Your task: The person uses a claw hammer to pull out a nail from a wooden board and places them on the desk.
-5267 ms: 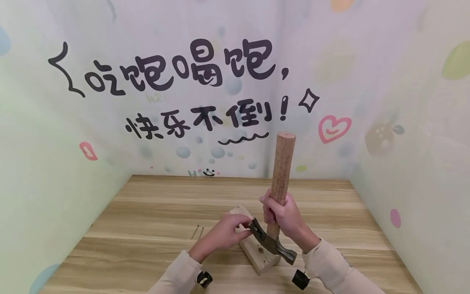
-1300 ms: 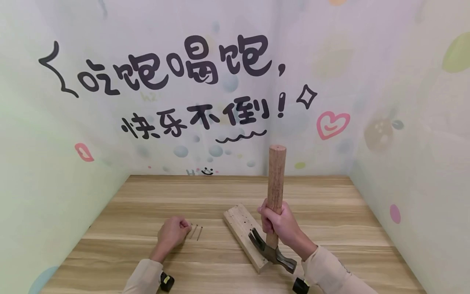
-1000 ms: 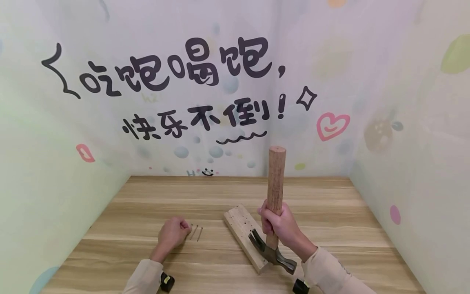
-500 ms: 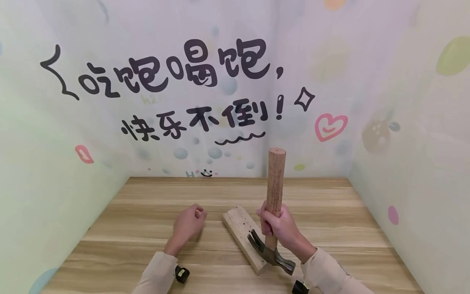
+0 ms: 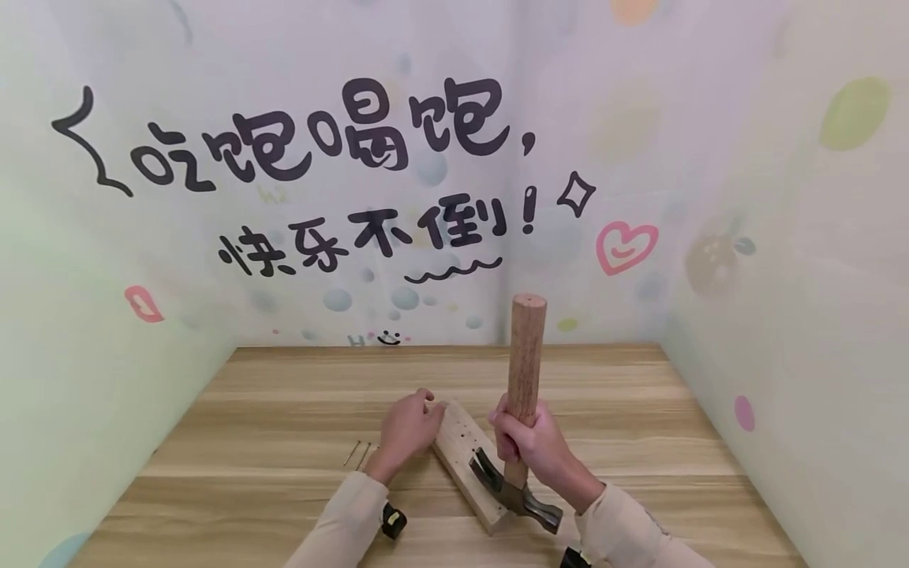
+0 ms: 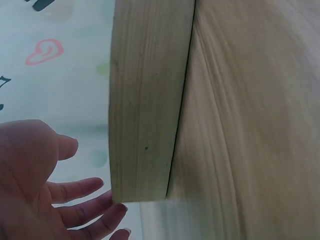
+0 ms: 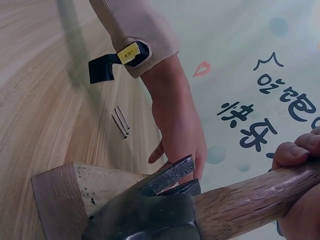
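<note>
My right hand (image 5: 536, 438) grips a claw hammer (image 5: 526, 363) by its wooden handle, head down and handle end up. The dark hammer head (image 7: 150, 215) is over the near part of a pale wooden block (image 5: 461, 465), its claw pointing left. Small dark spots mark the block's top. At the block's far end is my left hand (image 5: 408, 430). In the left wrist view, its fingers (image 6: 85, 212) are spread and loosely bent by the block's corner, thumb apart; no held thing shows. Whether they touch the wood, I cannot tell.
Two thin nails (image 5: 352, 454) lie on the wood-grain table (image 5: 284, 505), left of my left wrist. A pale printed wall (image 5: 341, 315) with black lettering stands behind, and side walls flank the table. A black device (image 5: 394, 521) is on the left sleeve.
A second ago my left hand was beside the nails at left; it has since moved right to the block's far end. My right hand keeps its grip on the hammer, nearly still.
</note>
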Action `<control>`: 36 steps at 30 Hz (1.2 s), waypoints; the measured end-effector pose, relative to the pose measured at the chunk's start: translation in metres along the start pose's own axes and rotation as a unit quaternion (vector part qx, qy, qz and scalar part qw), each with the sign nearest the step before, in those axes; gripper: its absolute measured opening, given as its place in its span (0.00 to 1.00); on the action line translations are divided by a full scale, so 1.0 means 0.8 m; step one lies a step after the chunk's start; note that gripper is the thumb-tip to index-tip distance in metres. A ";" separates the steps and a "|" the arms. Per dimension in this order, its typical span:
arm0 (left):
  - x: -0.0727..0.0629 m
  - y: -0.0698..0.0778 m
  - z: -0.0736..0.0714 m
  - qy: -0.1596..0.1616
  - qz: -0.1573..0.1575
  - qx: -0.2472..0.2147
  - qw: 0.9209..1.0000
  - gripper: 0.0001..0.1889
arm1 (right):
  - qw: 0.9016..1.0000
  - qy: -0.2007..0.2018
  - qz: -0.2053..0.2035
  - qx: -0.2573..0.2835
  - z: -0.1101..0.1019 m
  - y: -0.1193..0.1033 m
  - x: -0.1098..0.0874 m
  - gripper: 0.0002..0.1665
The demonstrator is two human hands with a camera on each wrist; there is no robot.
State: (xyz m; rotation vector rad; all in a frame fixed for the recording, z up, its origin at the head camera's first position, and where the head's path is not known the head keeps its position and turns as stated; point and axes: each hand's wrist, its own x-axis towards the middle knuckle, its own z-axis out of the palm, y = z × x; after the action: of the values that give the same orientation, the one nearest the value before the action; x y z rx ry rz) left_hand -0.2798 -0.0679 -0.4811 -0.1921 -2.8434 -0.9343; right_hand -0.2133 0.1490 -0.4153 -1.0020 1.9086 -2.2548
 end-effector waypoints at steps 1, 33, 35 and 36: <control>0.001 0.002 0.003 0.000 0.001 0.001 1.000 0.22 | 1.000 -0.001 -0.002 0.001 0.000 0.000 0.000 0.14; 0.009 0.015 0.048 -0.010 0.011 0.148 0.989 0.23 | 0.992 0.065 0.095 0.051 -0.087 -0.024 -0.026 0.19; 0.009 0.016 0.048 -0.018 0.007 0.149 0.989 0.23 | 0.992 0.062 0.096 0.057 -0.095 -0.023 -0.029 0.20; 0.009 0.017 0.048 -0.022 0.004 0.151 0.988 0.24 | 0.992 0.061 0.096 0.056 -0.099 -0.022 -0.030 0.20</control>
State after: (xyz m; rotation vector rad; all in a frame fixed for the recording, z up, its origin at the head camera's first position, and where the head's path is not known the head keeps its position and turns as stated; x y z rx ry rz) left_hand -0.2882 -0.0338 -0.5026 -0.1914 -2.9751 -0.4914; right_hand -0.2251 0.2330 -0.4139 -0.6501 1.8075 -2.3290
